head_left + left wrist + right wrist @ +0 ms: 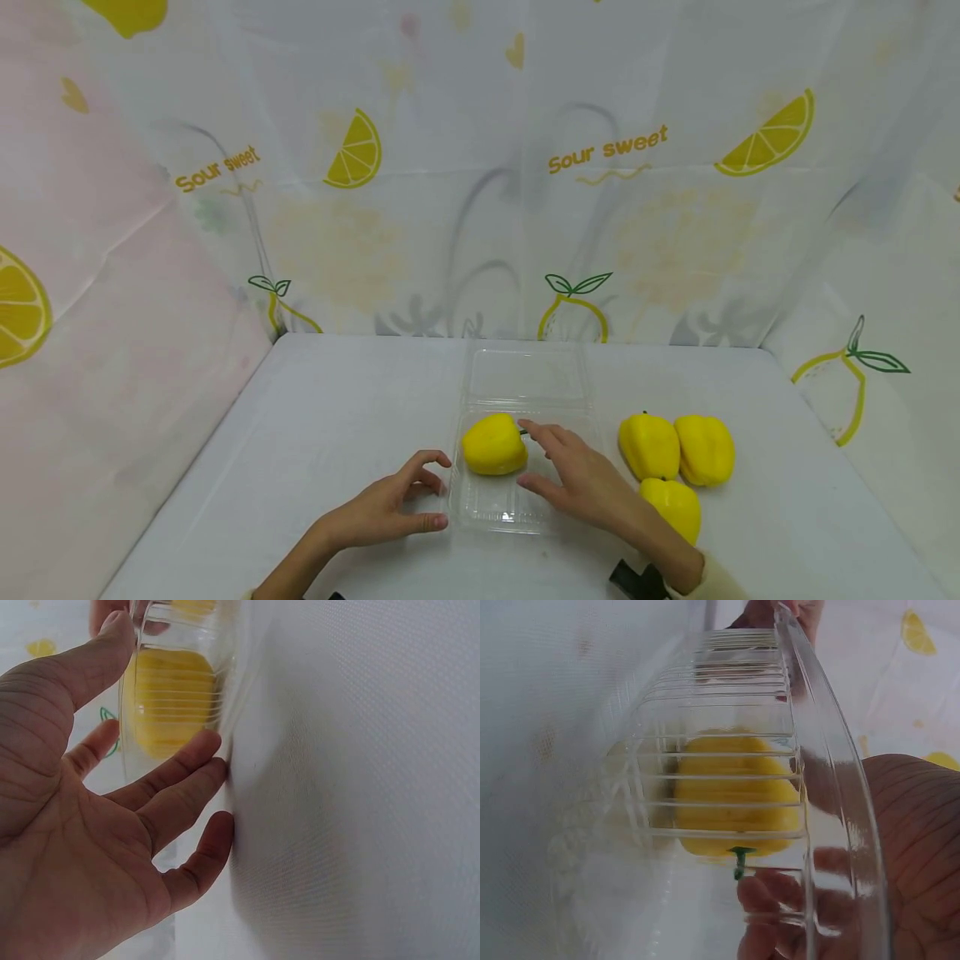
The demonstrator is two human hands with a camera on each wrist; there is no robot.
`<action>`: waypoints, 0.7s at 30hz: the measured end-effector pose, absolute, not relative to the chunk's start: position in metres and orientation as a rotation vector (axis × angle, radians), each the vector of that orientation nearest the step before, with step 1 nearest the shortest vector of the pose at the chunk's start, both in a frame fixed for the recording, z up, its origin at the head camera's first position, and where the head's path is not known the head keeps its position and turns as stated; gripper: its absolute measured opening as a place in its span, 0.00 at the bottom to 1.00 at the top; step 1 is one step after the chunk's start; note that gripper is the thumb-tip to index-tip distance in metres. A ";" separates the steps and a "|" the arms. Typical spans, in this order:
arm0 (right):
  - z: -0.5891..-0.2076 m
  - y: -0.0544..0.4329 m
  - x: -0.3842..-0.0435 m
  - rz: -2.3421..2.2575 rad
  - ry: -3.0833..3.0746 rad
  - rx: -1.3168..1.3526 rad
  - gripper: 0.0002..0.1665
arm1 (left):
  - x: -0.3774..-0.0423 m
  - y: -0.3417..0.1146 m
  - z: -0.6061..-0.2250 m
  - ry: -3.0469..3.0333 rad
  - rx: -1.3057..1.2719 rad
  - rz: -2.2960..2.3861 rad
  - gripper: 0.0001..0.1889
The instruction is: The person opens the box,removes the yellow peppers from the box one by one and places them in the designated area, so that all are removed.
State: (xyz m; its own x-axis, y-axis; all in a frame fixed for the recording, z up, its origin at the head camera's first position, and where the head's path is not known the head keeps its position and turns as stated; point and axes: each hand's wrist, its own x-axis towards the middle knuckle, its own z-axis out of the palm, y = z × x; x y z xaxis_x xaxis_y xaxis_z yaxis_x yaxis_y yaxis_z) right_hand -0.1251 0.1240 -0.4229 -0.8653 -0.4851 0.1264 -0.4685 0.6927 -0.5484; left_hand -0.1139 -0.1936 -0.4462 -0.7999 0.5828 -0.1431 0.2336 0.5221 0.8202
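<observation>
One yellow bell pepper (495, 445) lies on its side in the base of a clear plastic clamshell container (491, 504), its green stem pointing right. My right hand (581, 479) reaches over the container's right side, its fingertips close to the stem (739, 862); I cannot tell whether they touch it. Beside the container's left wall is my left hand (390, 504), thumb and fingers spread and loosely bent, holding nothing. In the left wrist view its fingers (180, 799) rest near the tabletop, by the wall, with the pepper (172, 701) showing through.
Several more things share the white tabletop (337, 400): three yellow bell peppers (648, 446) sit grouped right of the container, one partly behind my right forearm. The container's lid (528, 375) lies folded back, away from me. A lemon-print cloth (450, 208) hangs behind and at both sides.
</observation>
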 end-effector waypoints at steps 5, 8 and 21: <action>-0.424 0.121 -0.125 -0.920 2.853 -0.809 0.41 | -0.114 -0.194 -0.446 2.355 0.667 1.194 0.32; -0.425 0.120 -0.125 -0.918 2.855 -0.820 0.41 | -0.114 -0.194 -0.446 2.354 0.665 1.194 0.32; -0.427 0.115 -0.127 -0.901 2.841 -0.849 0.41 | -0.113 -0.193 -0.445 2.360 0.662 1.185 0.33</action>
